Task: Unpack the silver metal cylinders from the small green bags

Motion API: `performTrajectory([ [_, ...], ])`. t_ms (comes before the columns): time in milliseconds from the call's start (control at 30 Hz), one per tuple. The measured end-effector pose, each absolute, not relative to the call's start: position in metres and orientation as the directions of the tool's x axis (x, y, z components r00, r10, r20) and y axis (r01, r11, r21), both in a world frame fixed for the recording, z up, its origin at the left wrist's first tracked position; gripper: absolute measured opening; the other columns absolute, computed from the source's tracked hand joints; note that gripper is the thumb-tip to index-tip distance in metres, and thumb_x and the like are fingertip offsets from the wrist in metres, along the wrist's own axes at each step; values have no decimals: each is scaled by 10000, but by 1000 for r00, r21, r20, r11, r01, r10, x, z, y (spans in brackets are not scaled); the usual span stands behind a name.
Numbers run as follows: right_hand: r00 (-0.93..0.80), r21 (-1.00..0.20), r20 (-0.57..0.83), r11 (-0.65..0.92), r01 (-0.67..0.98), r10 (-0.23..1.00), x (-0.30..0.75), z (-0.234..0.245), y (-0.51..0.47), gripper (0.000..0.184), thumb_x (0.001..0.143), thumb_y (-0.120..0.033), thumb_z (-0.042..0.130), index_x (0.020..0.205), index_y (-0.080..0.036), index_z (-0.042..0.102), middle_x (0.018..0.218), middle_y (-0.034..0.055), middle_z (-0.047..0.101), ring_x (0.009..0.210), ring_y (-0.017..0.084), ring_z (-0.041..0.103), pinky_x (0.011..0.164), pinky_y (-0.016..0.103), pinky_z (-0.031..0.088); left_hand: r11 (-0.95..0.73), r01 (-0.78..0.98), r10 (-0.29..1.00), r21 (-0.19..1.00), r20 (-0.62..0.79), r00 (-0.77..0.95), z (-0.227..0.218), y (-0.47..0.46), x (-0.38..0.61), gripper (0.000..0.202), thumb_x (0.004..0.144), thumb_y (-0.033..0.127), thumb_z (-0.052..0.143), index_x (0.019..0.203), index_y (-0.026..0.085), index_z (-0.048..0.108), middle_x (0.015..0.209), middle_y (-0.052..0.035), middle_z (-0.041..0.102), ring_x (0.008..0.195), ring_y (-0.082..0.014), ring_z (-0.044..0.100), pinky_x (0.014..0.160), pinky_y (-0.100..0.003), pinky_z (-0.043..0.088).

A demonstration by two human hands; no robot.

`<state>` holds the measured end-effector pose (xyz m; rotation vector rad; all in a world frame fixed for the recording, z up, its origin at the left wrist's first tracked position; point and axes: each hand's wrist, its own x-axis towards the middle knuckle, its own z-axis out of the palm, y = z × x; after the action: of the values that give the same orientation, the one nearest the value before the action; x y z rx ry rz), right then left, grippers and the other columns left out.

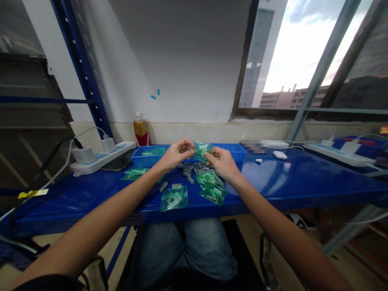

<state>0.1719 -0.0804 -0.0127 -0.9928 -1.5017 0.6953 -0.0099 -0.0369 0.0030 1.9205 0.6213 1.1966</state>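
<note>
Both hands are raised over the blue table [303, 182] and pinch one small green plastic bag [200, 150] between them. My left hand [176, 154] grips its left edge with thumb and fingers closed. My right hand [222, 162] grips its right edge the same way. Under the hands lies a heap of small grey metal cylinders [194, 167]. Filled green bags [173, 198] lie toward the front edge, with more of them [212, 188] to the right and one at the left [135, 173].
A blue tray [145, 159] with green bags stands behind the hands. A white power strip [100, 159] with chargers lies at left, another strip [339, 155] at right. A bottle [141, 131] stands by the wall. A white mouse [279, 154] sits at right.
</note>
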Motion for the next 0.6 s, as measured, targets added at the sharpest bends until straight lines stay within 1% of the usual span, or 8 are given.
performTrajectory([
  [167,7,-829,503,480,287,864,173,-12,-82,253,784,-370,549,623,-187,484,525,-13,539,511,123,534,518,251,394,-590,-6,719,808,529,451,4,-37,-10,225,695,250,675,868,179,550,771,-9,558,654,-99,511,609,-234,412],
  [300,21,-811,525,492,315,851,173,-13,-81,257,798,-390,529,643,-190,488,526,-21,511,512,129,520,523,255,376,-597,-36,702,801,543,461,4,-34,-10,222,697,232,683,875,172,565,731,8,536,646,-93,502,624,-231,402],
  [367,70,-742,605,529,411,793,174,-13,-81,256,793,-376,540,625,-187,500,539,-24,484,525,125,489,537,257,360,-606,-13,716,795,553,427,4,-33,-9,191,712,231,669,863,167,571,758,1,554,675,-99,516,643,-231,409],
  [433,120,-648,695,546,530,708,176,-13,-82,250,796,-353,549,616,-180,531,554,-23,468,533,119,452,553,260,348,-606,50,756,794,554,349,4,-32,-9,155,725,230,657,838,160,576,781,-8,575,696,-103,525,647,-228,413],
  [500,127,-572,755,551,608,643,176,-14,-84,229,820,-331,536,662,-173,587,574,-15,490,541,122,450,570,264,355,-551,122,819,825,509,264,5,-31,-9,153,742,263,655,820,156,578,755,-9,586,658,-100,521,611,-221,407],
  [533,110,-536,777,560,632,619,176,-15,-86,218,838,-318,521,709,-171,617,596,-6,519,554,128,466,583,267,368,-498,141,854,856,456,250,5,-31,-9,182,758,309,651,819,154,581,730,-9,590,627,-99,518,587,-220,404],
  [600,42,-442,823,592,674,567,174,-17,-89,203,863,-280,495,809,-171,658,682,24,589,613,146,517,630,278,402,-351,132,904,927,299,306,4,-32,-10,315,789,460,609,815,148,582,697,-24,606,582,-109,528,554,-231,409],
])
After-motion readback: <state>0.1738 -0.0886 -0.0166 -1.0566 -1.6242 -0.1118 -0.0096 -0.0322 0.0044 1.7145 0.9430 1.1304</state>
